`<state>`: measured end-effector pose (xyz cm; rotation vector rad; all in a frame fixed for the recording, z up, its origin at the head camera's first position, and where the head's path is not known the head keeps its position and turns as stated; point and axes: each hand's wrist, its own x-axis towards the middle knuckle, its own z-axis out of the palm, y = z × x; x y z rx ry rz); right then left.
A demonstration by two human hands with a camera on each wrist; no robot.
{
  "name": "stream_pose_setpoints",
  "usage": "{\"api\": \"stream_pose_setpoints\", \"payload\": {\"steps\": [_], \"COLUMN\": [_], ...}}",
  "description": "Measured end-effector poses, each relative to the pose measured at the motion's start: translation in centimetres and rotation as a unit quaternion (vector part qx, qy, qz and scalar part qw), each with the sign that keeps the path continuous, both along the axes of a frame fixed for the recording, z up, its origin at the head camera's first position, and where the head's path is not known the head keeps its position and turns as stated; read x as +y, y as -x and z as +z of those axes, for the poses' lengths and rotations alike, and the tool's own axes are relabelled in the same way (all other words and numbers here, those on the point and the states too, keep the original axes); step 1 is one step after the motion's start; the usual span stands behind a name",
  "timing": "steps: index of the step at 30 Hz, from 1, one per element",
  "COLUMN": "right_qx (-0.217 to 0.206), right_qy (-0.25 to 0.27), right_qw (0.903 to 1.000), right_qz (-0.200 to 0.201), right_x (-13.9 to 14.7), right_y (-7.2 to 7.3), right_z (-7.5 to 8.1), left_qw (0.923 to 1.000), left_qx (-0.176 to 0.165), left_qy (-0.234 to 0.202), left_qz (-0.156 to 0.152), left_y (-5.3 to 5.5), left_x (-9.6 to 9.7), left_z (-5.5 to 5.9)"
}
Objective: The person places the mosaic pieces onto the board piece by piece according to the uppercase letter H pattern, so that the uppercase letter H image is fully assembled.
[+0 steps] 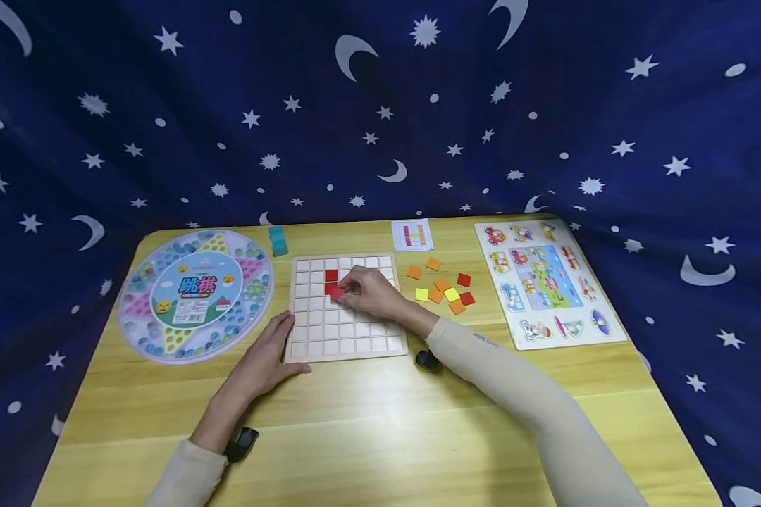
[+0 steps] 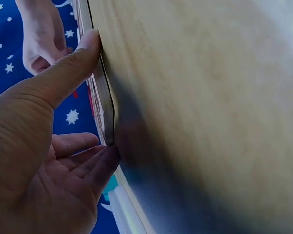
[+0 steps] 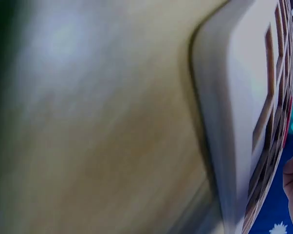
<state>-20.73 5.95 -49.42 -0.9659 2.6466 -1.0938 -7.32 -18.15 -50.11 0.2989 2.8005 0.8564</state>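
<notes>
A square wooden grid board [image 1: 349,346] of pale cells lies mid-table. Two red square tiles [image 1: 331,274] sit in its upper part, one below the other. Over the board, my right hand [image 1: 373,292] pinches another red square tile [image 1: 337,293] between thumb and fingertips, right beside the lower red one. My left hand [image 1: 268,359] rests at the near left corner, its fingers along the left side and its thumb by the front edge. In the left wrist view, the thumb and fingertips [image 2: 107,163] touch the board's edge [image 2: 105,105].
Loose orange [image 1: 414,272], yellow [image 1: 421,295] and red tiles [image 1: 464,280] lie right of the board. A pattern card [image 1: 412,246] and a teal stack [image 1: 278,241] are behind. A round marble game [image 1: 254,327] stands left, a picture puzzle board [image 1: 514,331] right.
</notes>
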Motion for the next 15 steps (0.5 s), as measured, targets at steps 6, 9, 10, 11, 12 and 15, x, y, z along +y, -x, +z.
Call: {"api": "stream_pose_setpoints", "payload": {"steps": [6,9,10,11,12,15], "right_qx": [0.008,0.011,0.012,0.013,0.015,0.020], "right_qy": [-0.018,-0.028,-0.029,-0.030,-0.030,-0.034], "right_qw": [0.9997,0.9994,0.9994,0.9993,0.9993,0.9991], "right_qz": [0.014,0.019,0.018,0.017,0.015,0.013], "right_x": [-0.9,-1.2,-1.2,-1.3,-1.3,-1.4], "right_y": [-0.4,-0.5,-0.6,-0.6,-0.6,-0.7], "right_z": [-0.5,-0.7,-0.7,-0.8,-0.8,-1.0], "left_qw": [1.0000,1.0000,1.0000,1.0000,1.0000,1.0000], "left_qx": [0.005,0.008,0.008,0.009,0.009,0.008], "left_qy": [0.000,0.001,0.001,0.002,0.002,0.002], "left_qz": [-0.001,-0.001,-0.001,-0.002,-0.002,-0.002], "left_y": [0.0,0.1,0.1,0.1,0.1,0.0], "left_x": [0.1,0.1,0.1,0.1,0.1,0.1], "left_z": [0.0,0.0,0.0,0.0,0.1,0.0]}}
